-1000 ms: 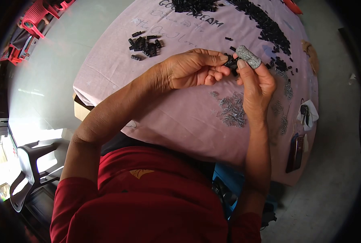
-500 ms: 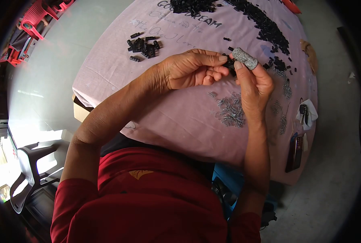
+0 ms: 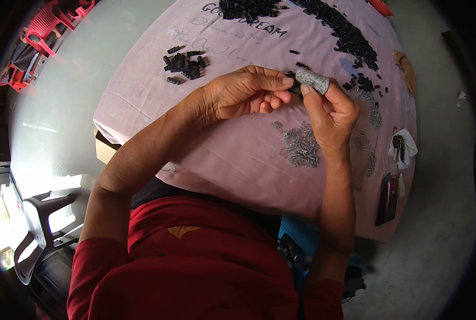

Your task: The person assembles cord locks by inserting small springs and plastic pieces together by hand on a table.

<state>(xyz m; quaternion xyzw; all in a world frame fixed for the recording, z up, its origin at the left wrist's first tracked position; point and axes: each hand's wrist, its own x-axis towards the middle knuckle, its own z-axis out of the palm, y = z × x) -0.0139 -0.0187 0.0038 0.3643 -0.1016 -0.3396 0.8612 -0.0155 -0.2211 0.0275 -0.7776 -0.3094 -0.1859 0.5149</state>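
My left hand (image 3: 243,95) is closed, its thumb and index finger pinching a small black plastic part (image 3: 294,85). Close beside it, my right hand (image 3: 331,113) has its thumb pressed toward its index finger, at the other side of that part. A speckled grey sleeve (image 3: 313,81) wraps the right index finger. What the right fingertips hold, if anything, is hidden. Below the hands lies a loose pile of small metal springs (image 3: 301,146). To the left sits a small heap of black plastic parts (image 3: 184,65).
A pink cloth with lettering covers the table (image 3: 222,154). Larger heaps of black parts (image 3: 248,7) lie at the far side, with a long band of them (image 3: 350,40) at right. A phone (image 3: 388,200) and keys (image 3: 399,144) on white tissue lie near the right edge.
Both hands have shifted slightly left together, and the view has moved a little. The grey-sleeved finger now lies flatter, nearer the left fingertips. The left hand keeps its pinch.
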